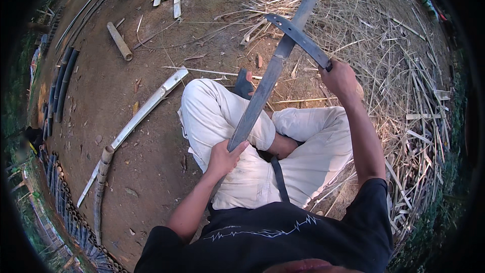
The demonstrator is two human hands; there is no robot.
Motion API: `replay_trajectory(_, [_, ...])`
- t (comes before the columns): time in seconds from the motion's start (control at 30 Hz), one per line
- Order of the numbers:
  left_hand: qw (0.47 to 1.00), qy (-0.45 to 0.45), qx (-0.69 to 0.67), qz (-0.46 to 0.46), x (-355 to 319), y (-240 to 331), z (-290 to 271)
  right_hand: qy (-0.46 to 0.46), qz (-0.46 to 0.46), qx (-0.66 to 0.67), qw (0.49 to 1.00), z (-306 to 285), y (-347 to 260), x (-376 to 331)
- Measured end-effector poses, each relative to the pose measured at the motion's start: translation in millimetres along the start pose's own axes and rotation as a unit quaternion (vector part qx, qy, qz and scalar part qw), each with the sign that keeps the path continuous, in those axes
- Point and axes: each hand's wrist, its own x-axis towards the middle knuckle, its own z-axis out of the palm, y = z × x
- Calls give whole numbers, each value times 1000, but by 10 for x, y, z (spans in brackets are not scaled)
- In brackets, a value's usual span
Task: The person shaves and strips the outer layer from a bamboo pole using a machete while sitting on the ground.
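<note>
A long dark grey length of bamboo (257, 93) slants up and away from my lap, with a node partway along it. Near its lower end my left hand (226, 158) is closed around it, above my left thigh. My right hand (341, 78) grips the handle of a machete (305, 43), mostly hidden by the fingers. The machete's dark, curved blade has small holes near its tip and crosses over the bamboo's upper part. Whether the edge touches the bamboo, I cannot tell.
I sit cross-legged in pale trousers (313, 126) on bare earth. Thin shavings (384, 50) pile up ahead and to the right. At left lie a pale split bamboo strip (144, 111), a short bamboo piece (119, 41), a bamboo pole (101, 187) and stacked dark bamboo (65, 197).
</note>
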Motion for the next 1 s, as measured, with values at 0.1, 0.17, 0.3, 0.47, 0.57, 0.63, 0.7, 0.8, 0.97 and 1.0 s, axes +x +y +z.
replay_trajectory(0.1, [999,23,27,26,-57,-23,44,-55,-190,-64,978,-12,-221,-470])
replay_trajectory(0.17, [996,50,46,58,-44,-59,86,-19,-295,-109,949,93,-220,-537])
replay_trajectory(0.3, [985,100,104,95,-58,-122,121,-18,9,-29,999,-136,-81,6])
replay_trajectory(0.47, [988,90,108,71,-37,-108,141,-103,-138,-99,980,-188,-346,-388])
replay_trajectory(0.57, [996,59,54,51,-35,-119,123,-4,-289,-111,951,-82,-246,-447])
replay_trajectory(0.63, [1000,-13,-7,-17,-82,-26,32,-58,-64,-49,995,-165,-93,-99])
replay_trajectory(0.7, [999,-32,-12,-9,-27,47,-1,-10,23,-15,1000,-61,200,31])
replay_trajectory(0.8, [996,-58,-44,-47,-74,51,-31,-33,-99,-12,994,-35,65,-359])
replay_trajectory(0.97, [991,-90,-80,-63,-110,38,-64,-43,-60,-62,995,143,132,-366])
replay_trajectory(1.0, [991,-89,-83,-51,-103,61,-85,10,41,21,999,106,237,-237])
